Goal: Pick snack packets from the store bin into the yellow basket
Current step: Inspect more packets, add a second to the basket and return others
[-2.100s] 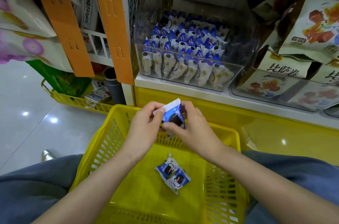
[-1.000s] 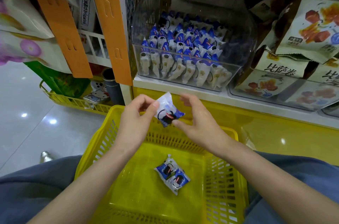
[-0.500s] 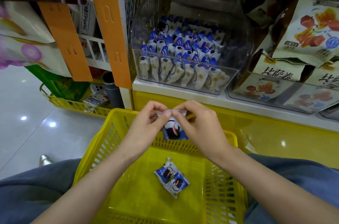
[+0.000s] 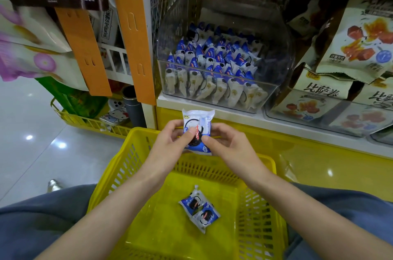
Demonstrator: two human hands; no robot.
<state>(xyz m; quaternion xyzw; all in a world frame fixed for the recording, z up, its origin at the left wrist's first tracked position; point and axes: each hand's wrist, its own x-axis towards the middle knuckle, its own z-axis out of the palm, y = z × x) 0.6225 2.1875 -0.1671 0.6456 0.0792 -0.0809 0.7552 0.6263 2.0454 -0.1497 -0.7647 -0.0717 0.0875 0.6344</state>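
Apparently both hands (image 4: pixel 170 144) gripping packet (image 4: pixel 197 130), above basket (image 4: pixel 131 166)

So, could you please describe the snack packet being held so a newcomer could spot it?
Find the yellow basket below the clear store bin. Above its far rim, both hands pinch one blue-and-white packet. Unlike the two packets on the basket floor, it is held upright in the air.

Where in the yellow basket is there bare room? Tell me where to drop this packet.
The basket floor is bare left of the two packets, toward the left wall, and in front of them. The held packet fits there. The clear bin is crowded.
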